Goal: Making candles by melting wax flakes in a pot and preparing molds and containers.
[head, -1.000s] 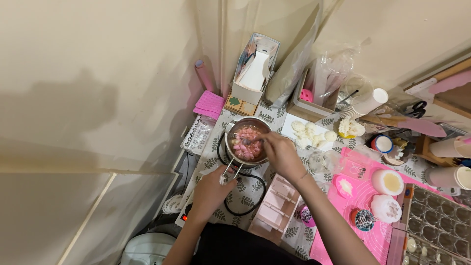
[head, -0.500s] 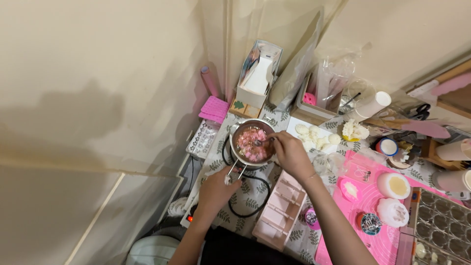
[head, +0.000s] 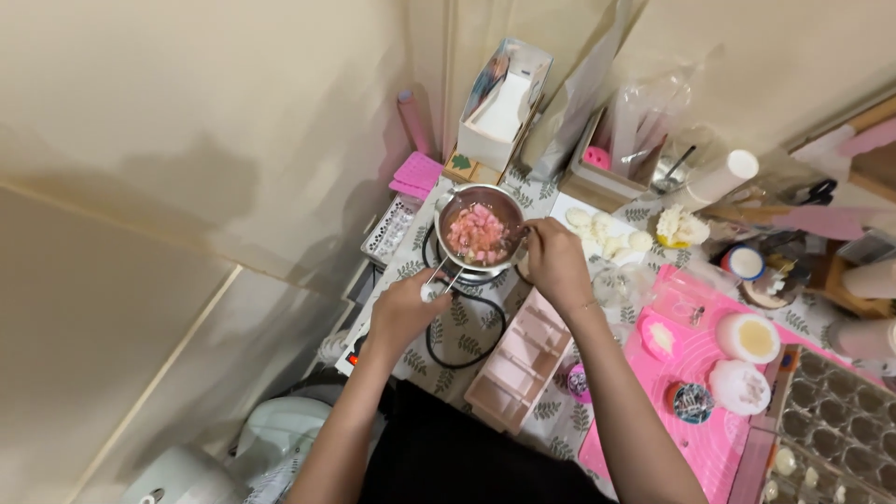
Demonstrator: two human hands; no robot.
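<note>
While pink chunks fill the small steel saucepan [head: 480, 231] on its burner at the table's far left, the left hand [head: 408, 308] grips the wire handle, fingers closed around it; the right hand [head: 554, 259], pinching a stirring tool, now sits at the pan's right rim rather than over its centre.

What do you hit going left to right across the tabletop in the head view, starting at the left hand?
left hand → small metal pot of pink chunks → right hand → pink silicone mat → clear compartment tray
</note>
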